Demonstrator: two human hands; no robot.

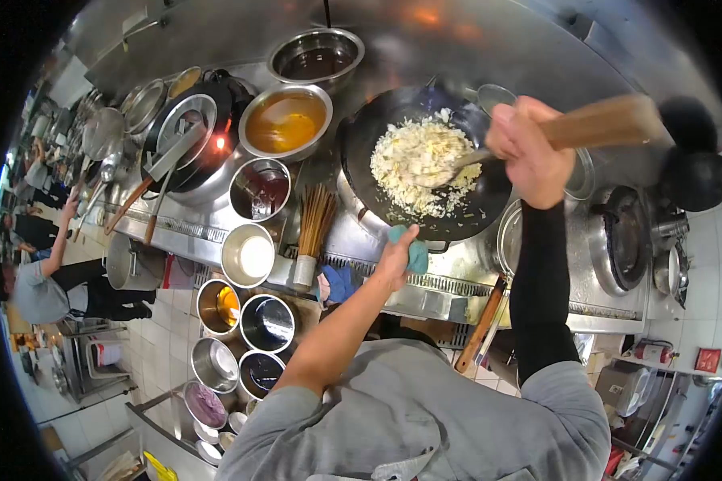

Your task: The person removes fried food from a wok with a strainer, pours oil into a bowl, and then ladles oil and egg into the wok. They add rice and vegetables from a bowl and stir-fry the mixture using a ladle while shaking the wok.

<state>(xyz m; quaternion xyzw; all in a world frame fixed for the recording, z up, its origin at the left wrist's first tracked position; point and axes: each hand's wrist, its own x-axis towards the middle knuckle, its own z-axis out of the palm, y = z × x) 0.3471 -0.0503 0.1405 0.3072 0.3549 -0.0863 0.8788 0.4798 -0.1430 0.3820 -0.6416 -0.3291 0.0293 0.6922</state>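
Note:
A black wok (pixel 489 216) stands on the stove in front of me, holding a mound of white and yellow fried rice (pixel 421 156) flecked with green. My left hand (pixel 395 263) is closed on a folded teal cloth (pixel 418 251) at the wok's near edge, beside its small loop handle (pixel 439 247). My right hand (pixel 535 152) grips a ladle (pixel 594 127) by its thick wooden handle, which is smeared by motion. The ladle's metal head rests among the rice, partly covered by grains.
Left of the wok are a bowl of amber liquid (pixel 286 122), a bowl of dark liquid (pixel 317 60), several metal pots of sauces and a bamboo brush (pixel 314 228). Another wok (pixel 180 136) sits farther left, with a person (pixel 52 284) nearby. A lidded pan (pixel 620 240) stands right.

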